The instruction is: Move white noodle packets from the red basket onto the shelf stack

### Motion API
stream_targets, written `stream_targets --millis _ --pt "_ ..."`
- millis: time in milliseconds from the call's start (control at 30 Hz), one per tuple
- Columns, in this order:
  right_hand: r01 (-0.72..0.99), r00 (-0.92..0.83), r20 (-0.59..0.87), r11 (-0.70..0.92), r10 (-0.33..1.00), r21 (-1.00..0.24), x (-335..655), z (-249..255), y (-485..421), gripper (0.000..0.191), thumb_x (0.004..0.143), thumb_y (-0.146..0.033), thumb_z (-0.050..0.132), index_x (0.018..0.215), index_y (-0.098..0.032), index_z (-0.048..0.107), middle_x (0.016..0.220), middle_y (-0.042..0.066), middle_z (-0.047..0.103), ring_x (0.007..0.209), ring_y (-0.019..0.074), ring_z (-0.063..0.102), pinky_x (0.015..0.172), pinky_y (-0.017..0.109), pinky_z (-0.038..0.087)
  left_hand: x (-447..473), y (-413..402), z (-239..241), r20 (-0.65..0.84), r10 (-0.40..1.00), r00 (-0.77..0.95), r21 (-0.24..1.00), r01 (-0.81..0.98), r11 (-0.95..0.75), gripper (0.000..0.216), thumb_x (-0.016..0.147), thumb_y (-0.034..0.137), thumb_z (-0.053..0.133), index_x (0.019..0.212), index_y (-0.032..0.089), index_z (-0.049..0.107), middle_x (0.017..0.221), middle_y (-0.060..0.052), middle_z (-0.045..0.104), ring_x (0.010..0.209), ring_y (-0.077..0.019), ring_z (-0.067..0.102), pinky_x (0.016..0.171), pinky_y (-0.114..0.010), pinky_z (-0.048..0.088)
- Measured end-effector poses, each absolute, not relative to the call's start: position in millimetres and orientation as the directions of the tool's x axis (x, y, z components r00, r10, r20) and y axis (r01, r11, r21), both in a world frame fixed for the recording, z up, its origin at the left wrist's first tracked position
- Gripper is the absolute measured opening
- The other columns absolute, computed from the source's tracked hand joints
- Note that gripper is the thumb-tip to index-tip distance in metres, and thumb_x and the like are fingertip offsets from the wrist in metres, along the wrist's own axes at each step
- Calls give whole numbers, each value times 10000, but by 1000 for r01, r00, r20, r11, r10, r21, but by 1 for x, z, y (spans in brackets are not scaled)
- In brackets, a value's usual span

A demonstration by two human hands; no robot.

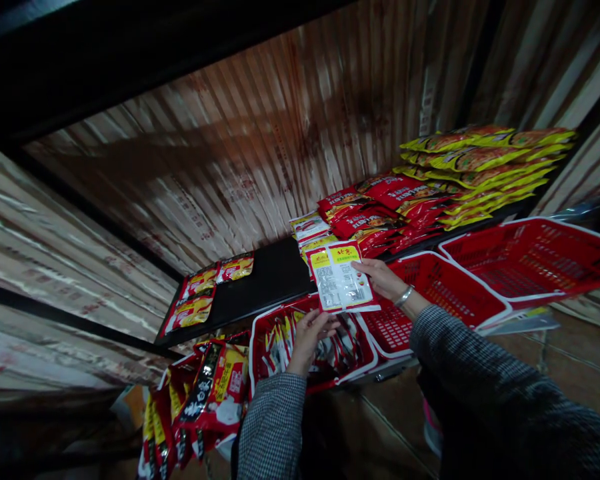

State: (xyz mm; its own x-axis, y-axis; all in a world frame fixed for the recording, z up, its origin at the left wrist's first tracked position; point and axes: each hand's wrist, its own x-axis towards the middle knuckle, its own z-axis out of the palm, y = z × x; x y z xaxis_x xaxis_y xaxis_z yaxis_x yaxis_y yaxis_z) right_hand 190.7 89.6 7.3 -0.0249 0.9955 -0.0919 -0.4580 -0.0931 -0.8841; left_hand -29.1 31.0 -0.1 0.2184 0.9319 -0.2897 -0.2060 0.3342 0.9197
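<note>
My right hand point(383, 277) grips a flat white packet point(343, 283) with a red border and yellow top by its right edge, thumb on the face. The packet is held up in front of the shelf, above the baskets. Just below its lower left corner is my left hand point(314, 331), fingers loosely bent and apart, with nothing visible in it. Whether its fingertips touch the packet I cannot tell. Beneath the left hand, a red basket point(276, 312) with a white rim holds several upright packets point(279, 340).
On the black shelf point(275, 270) lie red packets point(375, 207), yellow stacked packets point(480, 163), white-and-yellow packets point(310, 230) and a few red-yellow ones point(195, 300). Further red baskets point(530, 260) line the right. Large red bags point(220, 387) fill a container at left.
</note>
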Motion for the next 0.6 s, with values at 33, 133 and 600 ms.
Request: stream_targets --millis 33,133,600 --pt "-461 -41 -97 -105 994 -881 190 7 88 279 600 -374 808 754 -164 709 707 37 735 591 151 654 643 274 527 -29 32 0 -285 938 199 926 -195 323 410 557 417 833 811 121 708 818 -117 735 691 -225 713 612 -272 543" --pt "-463 -61 -109 -125 992 -878 187 8 84 282 585 -371 817 742 -160 713 696 37 734 566 146 647 619 266 527 -29 33 -1 -268 945 188 945 -141 295 368 541 418 834 716 122 701 729 -85 723 631 -219 704 537 -248 516" --pt "-450 -68 -84 -106 994 -887 188 6 85 234 628 -331 805 768 -164 720 712 37 744 576 149 670 602 257 543 -29 38 -3 -216 974 72 956 -186 226 561 469 436 856 924 147 702 862 -86 736 767 -201 691 688 -285 524"
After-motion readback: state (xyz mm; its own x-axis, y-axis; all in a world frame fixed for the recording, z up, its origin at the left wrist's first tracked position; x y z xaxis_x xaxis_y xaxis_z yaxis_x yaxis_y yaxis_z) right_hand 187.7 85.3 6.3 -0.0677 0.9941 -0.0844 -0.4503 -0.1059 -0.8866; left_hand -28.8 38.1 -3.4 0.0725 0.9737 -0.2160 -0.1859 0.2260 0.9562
